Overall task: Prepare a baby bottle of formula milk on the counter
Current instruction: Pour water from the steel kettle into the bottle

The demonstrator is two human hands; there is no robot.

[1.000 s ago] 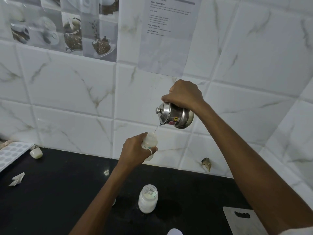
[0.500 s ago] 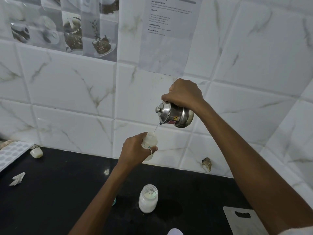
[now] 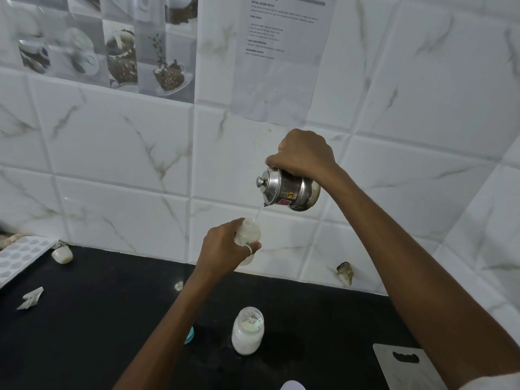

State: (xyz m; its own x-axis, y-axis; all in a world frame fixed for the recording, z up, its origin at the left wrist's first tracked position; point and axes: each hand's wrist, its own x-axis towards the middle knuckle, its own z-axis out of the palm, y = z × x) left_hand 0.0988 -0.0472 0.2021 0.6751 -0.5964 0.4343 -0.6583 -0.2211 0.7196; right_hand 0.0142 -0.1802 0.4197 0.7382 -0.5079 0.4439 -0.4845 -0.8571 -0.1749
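Pouring: I was tipping the steel pot (image 3: 289,192) so a thin stream of water fell from its lip into the baby bottle (image 3: 248,237).
Right hand: my right hand (image 3: 302,154) was over the pot's top, fingers clenched on it, the lid knob pointing away from the bottle's far side.
Left hand: my left hand (image 3: 222,249) held the bottle in the air, fingers wrapped round its body, just below and beside the pot's lip, well above the table (image 3: 84,333).
Bottle: it stood nearly upright with its mouth open; how full it was I could not tell.
Jar: a small open jar of white powder (image 3: 247,330) stood on the table below the bottle, nearer me.
Doing it well: I judged the stream needed to stay thin and centred on the narrow mouth, with the bottle level and close under the lip.
Risk: tipping further could have loosened the lid or splashed water over my fingers (image 3: 254,245).
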